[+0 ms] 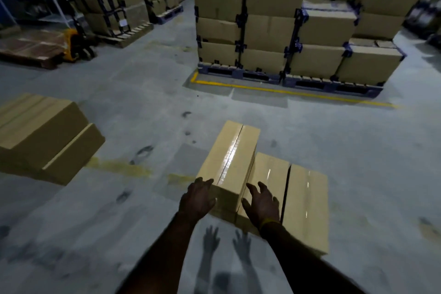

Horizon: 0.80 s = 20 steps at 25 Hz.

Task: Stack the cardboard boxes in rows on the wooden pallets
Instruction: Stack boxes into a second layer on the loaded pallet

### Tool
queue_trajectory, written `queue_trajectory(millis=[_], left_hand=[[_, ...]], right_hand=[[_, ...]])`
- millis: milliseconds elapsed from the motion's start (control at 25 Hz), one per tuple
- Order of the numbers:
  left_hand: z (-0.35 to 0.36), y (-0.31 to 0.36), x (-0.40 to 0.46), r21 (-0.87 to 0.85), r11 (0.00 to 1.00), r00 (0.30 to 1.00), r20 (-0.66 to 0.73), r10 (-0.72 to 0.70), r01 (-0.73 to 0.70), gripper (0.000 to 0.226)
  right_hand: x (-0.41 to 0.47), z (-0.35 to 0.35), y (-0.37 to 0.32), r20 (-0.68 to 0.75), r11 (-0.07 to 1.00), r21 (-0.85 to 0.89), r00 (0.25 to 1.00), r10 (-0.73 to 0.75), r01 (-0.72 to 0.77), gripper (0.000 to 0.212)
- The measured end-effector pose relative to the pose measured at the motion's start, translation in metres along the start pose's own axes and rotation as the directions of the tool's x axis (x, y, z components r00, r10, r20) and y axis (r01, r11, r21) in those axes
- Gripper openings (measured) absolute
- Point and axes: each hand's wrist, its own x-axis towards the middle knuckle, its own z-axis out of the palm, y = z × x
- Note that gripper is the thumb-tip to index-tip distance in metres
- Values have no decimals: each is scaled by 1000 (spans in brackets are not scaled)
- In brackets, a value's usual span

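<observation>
A long taped cardboard box (230,157) lies on the concrete floor in front of me, on top of lower boxes. My left hand (196,199) touches its near left corner with fingers extended. My right hand (261,203) hovers at its near right side, fingers spread, holding nothing. Two more taped boxes (306,207) lie side by side to the right. Further back, dark pallets (310,83) carry rows of stacked cardboard boxes (267,31) with black corner guards.
Stacked boxes (45,138) sit at the left. A yellow pallet jack (74,43) stands by a bare wooden pallet (28,48) at the far left. Yellow floor lines (286,92) mark the pallet zone. More loaded pallets (114,7) fill the background.
</observation>
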Motion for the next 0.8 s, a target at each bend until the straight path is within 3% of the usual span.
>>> queue_trajectory(millis=[200,440,800], left_hand=[[-8,-18,90,-34,999,998,60,22,-20,69],[15,-43,208,28,997,995,65,73,-75,68],[144,-74,424,153,985,984,171,58,-85,76]], right_hand=[[66,9,-14,4,994,31,995,103,-103,61],[180,53,-18,-13,990,71,992,125,-124,61],[384,190,29,-22,962,159,973,229,-223,59]])
